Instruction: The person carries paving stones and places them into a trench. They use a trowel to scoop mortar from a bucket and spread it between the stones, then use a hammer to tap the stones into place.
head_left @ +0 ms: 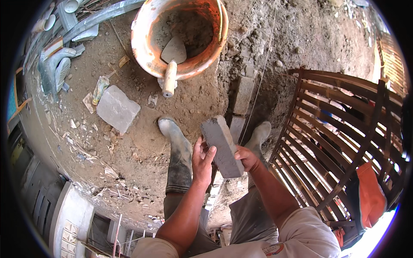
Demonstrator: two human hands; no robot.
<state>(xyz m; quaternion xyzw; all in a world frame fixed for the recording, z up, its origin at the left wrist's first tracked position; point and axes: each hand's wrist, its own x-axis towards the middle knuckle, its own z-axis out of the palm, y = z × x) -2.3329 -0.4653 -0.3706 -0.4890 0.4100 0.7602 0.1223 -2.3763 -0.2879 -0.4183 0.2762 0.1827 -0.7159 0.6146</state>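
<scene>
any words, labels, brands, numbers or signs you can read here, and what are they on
None can be read.
Print on the shirt: too small and blurred.
Crumpled packet on the ground: any lettering too blurred.
Brick: no writing visible.

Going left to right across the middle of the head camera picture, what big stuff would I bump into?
Flat grey slab → left boot → grey block → right boot → slatted wooden fence.
</scene>
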